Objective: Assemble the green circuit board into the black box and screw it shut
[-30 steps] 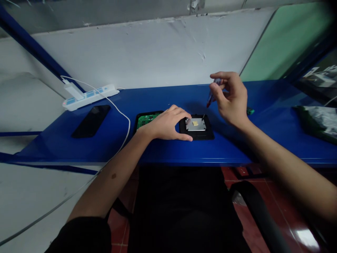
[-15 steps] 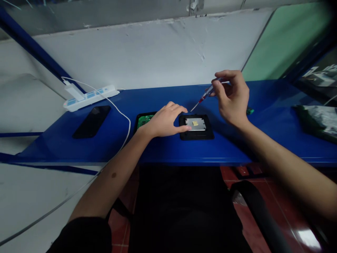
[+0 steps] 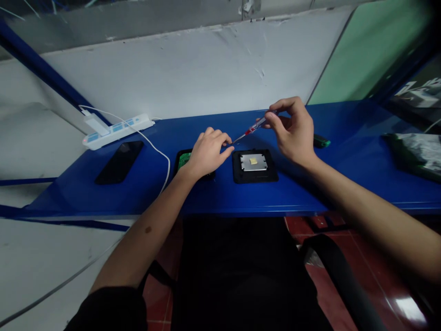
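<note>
My right hand grips a slim screwdriver by its clear handle; the shaft slants down to the left. Its tip meets the fingertips of my left hand, where thumb and forefinger close in around it. Anything tiny pinched there is too small to make out. Below the tip, to the right, lies a black plate with a silver metal sheet and a pale yellow pad on it. Under my left hand, partly hidden, sits a black casing with a green circuit board.
On the left of the blue table are a black phone, a white power strip and a white cable. A small green and black object lies behind my right wrist. A silvery bag rests far right.
Both hands have shifted left, my left one off the black plate. The screwdriver tip has come from above the plate to my left fingertips.
</note>
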Available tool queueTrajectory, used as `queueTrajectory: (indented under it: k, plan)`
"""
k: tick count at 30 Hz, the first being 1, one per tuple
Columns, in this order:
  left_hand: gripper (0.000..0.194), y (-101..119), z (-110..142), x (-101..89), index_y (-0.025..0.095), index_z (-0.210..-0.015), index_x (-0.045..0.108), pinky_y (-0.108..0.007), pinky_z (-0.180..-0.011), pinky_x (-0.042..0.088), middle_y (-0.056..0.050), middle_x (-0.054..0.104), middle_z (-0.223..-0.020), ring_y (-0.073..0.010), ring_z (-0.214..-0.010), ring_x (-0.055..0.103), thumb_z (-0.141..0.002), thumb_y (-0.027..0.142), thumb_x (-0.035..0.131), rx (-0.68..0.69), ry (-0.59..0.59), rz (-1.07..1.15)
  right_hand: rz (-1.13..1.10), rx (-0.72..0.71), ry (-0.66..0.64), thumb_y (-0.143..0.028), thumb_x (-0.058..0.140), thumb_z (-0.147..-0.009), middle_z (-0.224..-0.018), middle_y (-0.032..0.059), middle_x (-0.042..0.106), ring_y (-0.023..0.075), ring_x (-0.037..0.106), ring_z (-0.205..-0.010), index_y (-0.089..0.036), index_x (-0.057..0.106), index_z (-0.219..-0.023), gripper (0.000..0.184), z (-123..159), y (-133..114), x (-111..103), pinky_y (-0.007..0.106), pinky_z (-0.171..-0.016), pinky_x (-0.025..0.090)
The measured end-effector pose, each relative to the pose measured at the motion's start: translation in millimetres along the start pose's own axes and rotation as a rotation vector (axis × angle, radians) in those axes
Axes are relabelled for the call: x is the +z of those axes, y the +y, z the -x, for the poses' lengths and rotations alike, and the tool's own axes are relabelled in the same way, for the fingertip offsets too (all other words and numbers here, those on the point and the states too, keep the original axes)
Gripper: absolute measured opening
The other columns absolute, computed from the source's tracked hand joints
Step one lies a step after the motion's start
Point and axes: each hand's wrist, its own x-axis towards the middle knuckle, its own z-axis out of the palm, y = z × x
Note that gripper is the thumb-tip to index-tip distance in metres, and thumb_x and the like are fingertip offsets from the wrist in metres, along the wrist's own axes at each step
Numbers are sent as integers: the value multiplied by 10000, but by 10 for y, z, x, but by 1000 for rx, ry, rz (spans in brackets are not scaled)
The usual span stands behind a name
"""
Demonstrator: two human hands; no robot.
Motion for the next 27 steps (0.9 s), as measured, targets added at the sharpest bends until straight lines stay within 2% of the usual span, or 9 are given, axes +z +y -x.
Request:
queueTrajectory:
  k: [10, 14, 17, 20, 24, 27]
  plan:
    - [190, 33, -11, -17, 218, -1016, 670, -421, -857, 413, -73, 689, -982, -282, -1000, 534, -983, 312, 509, -62, -43, -40, 0, 9, 10, -535, 626, -923, -983, 9, 641, 163, 745, -809, -280, 594, -1067, 295, -4, -22, 1, 314, -756, 627]
    - [191, 25, -12, -6, 234, -1015, 683, -447, -879, 406, -73, 691, -965, -295, -1007, 536, -969, 292, 507, -97, -67, -45, 68, -41, 81, -500, 600, -951, -928, -5, 624, 132, 678, -711, -287, 602, -1112, 267, -35, -34, -34, 321, -704, 585]
    - [202, 14, -14, 8, 231, -1029, 687, -448, -874, 402, -74, 698, -971, -298, -1009, 542, -971, 291, 503, -110, -74, -49, 101, -56, 108, -506, 571, -965, -918, -3, 629, 148, 663, -758, -302, 609, -1155, 281, -36, -75, -51, 338, -725, 560]
    - [199, -2, -16, 14, 225, -1044, 680, -438, -868, 401, -71, 702, -990, -295, -1014, 547, -974, 296, 508, -117, -48, -51, 99, -45, 83, -527, 555, -967, -941, 14, 652, 179, 673, -843, -301, 634, -1144, 298, -16, -134, -53, 363, -774, 550]
    - [196, -13, -6, -20, 220, -1026, 672, -430, -874, 412, -68, 705, -991, -282, -1013, 557, -983, 322, 510, -121, 28, -32, 92, -35, 53, -505, 572, -965, -877, 22, 645, 166, 639, -762, -273, 670, -1084, 278, 11, -198, -51, 364, -758, 543]
    - [228, 8, 11, -57, 224, -1067, 658, -421, -903, 425, -60, 706, -1050, -267, -1033, 559, -994, 382, 511, -36, 37, 35, 68, -24, 34, -498, 581, -961, -854, 26, 630, 170, 631, -767, -264, 676, -1059, 271, 21, -223, -55, 365, -764, 539]
